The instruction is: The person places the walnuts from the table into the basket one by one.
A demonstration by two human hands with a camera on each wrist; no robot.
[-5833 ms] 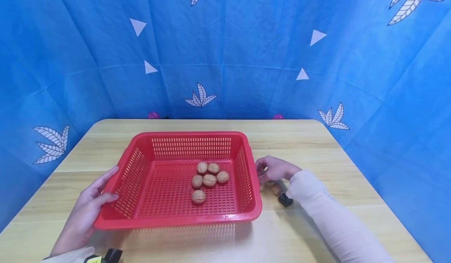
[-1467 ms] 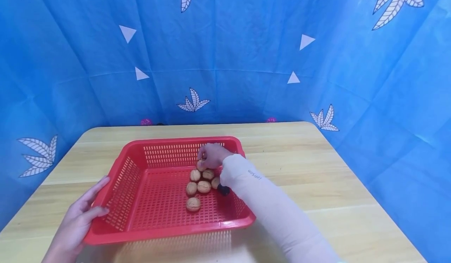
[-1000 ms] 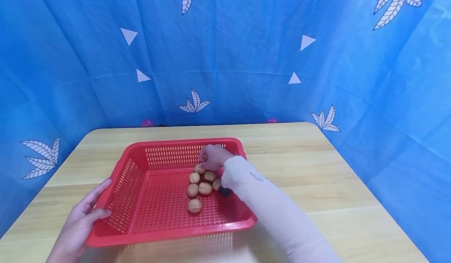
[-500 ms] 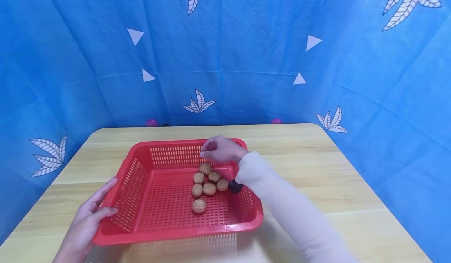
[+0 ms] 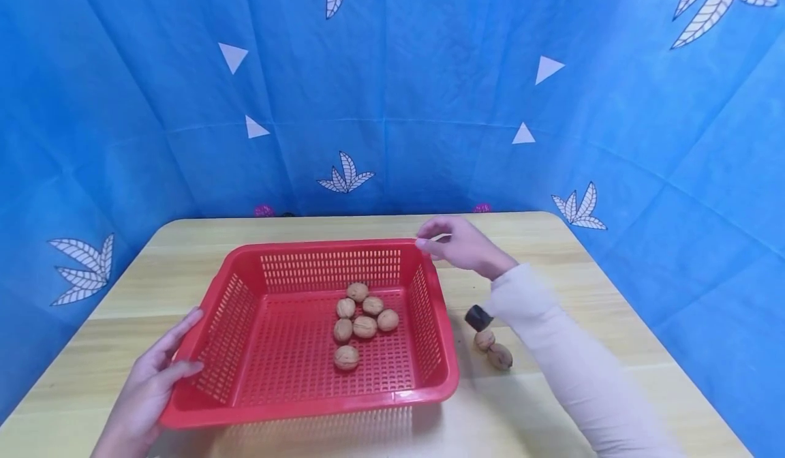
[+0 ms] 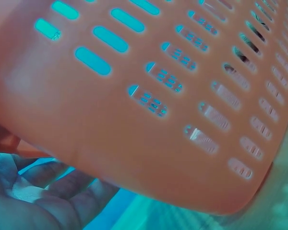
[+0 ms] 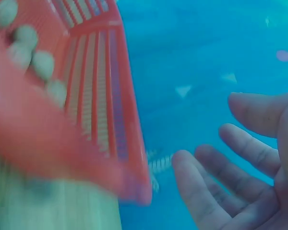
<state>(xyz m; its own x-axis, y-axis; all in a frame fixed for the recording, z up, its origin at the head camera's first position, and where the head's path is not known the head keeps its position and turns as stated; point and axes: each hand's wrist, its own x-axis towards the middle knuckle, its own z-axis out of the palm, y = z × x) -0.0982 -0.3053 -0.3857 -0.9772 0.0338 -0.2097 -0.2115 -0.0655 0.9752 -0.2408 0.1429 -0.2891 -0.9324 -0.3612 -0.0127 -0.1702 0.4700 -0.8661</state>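
Note:
A red plastic basket with slotted walls sits on the table, several walnuts grouped right of its middle. My left hand grips its left rim, thumb over the inner side. In the left wrist view, fingers of that hand show below the basket wall. Over the back right corner of the basket hovers my right hand, fingers loosely bent around nothing. The right wrist view shows that hand with fingers spread beside the basket's rim.
Two walnuts lie on the wooden table to the right of the basket, under the right forearm. A black wrist camera hangs below the right sleeve. Behind the table hangs a blue patterned curtain.
My right hand set a walnut down at the back of the group, let go, then rose and swung right past the basket's rim. The left hand keeps its grip.

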